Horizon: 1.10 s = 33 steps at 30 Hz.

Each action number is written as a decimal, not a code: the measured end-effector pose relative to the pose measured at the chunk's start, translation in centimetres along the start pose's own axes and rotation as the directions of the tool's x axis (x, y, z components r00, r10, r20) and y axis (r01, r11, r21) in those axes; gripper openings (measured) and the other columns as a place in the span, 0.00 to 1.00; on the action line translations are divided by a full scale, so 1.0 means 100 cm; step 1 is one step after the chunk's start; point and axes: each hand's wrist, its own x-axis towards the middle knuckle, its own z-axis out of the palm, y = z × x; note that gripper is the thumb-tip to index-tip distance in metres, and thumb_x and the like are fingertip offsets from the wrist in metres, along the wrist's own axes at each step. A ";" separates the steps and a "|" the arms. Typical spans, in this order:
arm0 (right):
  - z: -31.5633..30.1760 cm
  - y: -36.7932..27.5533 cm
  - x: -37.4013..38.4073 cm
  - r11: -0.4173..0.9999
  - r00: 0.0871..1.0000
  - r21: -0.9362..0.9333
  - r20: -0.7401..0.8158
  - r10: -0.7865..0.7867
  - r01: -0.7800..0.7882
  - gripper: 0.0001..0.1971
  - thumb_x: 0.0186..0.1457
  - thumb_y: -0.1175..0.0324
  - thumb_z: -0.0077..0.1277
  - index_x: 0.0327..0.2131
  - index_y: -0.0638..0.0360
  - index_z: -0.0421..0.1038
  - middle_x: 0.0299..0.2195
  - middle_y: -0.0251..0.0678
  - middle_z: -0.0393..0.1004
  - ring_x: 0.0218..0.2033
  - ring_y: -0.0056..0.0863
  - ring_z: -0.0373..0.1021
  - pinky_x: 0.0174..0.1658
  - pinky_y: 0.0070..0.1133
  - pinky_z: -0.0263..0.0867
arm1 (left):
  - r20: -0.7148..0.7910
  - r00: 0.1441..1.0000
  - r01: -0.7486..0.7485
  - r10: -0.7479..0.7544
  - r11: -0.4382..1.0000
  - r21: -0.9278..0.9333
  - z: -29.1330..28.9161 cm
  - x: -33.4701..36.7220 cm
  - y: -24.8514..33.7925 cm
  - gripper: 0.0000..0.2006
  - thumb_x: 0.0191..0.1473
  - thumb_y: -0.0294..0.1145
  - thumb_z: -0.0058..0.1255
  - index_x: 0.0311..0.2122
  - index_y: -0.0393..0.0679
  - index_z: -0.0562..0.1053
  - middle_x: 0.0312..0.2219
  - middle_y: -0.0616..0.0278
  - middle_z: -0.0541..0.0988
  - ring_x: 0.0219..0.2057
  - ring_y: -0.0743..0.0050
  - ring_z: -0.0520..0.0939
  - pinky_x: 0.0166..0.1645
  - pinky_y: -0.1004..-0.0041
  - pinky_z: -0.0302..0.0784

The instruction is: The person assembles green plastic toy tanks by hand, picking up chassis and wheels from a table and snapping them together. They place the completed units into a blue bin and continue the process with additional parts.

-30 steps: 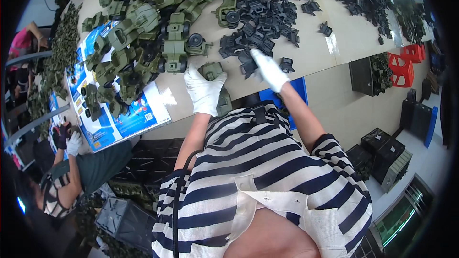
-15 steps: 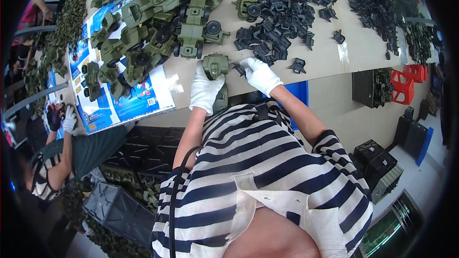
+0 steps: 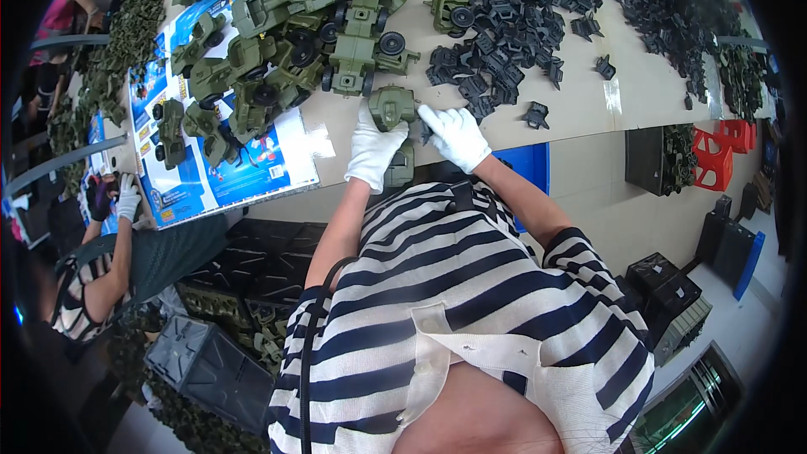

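Note:
My left hand [image 3: 374, 151], in a white glove, is closed around a green toy vehicle [image 3: 392, 107] at the table's front edge. Another green piece [image 3: 400, 165] shows just below it, between that hand and my striped shirt. Close by on the right, my gloved right hand [image 3: 456, 139] pinches a small black plastic part [image 3: 425, 132], mostly covered by the fingers. The right fingertips are beside the vehicle; whether the black part touches it I cannot tell. Beyond my hands lie a heap of green toy vehicles with black wheels [image 3: 353, 46] and a pile of black plastic parts [image 3: 504, 42].
Printed blue cardboard sheets [image 3: 290, 147] lie under the vehicles on the left. A co-worker's gloved hand [image 3: 128, 197] is at the far left. Below the table stand a blue bin [image 3: 530, 170] and dark crates [image 3: 210, 370]. Red stools [image 3: 713, 155] stand to the right.
The whole view has shifted slightly, so the table's things appear farther right. My right hand has come nearer to the green vehicle, and the black part now points downward under its fingers.

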 end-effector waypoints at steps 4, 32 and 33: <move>-0.027 0.010 0.004 0.801 0.932 0.530 -0.053 0.358 -0.278 0.38 0.54 0.54 0.58 0.64 0.58 0.56 0.46 0.49 0.72 0.46 0.46 0.69 0.52 0.34 0.63 | 0.111 0.991 -0.072 0.078 0.996 -0.055 -0.016 -0.007 0.009 0.45 0.42 0.37 0.67 0.65 0.41 0.56 0.44 0.53 0.81 0.44 0.64 0.82 0.52 0.70 0.76; -0.129 0.038 0.021 0.447 0.970 0.883 0.214 -0.111 -0.144 0.23 0.60 0.68 0.51 0.59 0.57 0.67 0.53 0.38 0.72 0.54 0.30 0.66 0.59 0.24 0.59 | 0.479 0.878 0.176 0.028 0.910 -0.375 -0.051 -0.054 0.106 0.35 0.44 0.28 0.69 0.58 0.39 0.68 0.36 0.62 0.82 0.31 0.84 0.79 0.37 0.81 0.77; -0.128 0.042 0.022 0.456 0.962 0.877 0.238 -0.134 -0.154 0.23 0.60 0.68 0.51 0.60 0.57 0.67 0.53 0.38 0.72 0.53 0.30 0.66 0.59 0.24 0.60 | 0.465 0.885 0.166 0.030 0.912 -0.376 -0.049 -0.055 0.104 0.34 0.44 0.27 0.69 0.58 0.39 0.69 0.37 0.62 0.82 0.31 0.84 0.80 0.38 0.81 0.78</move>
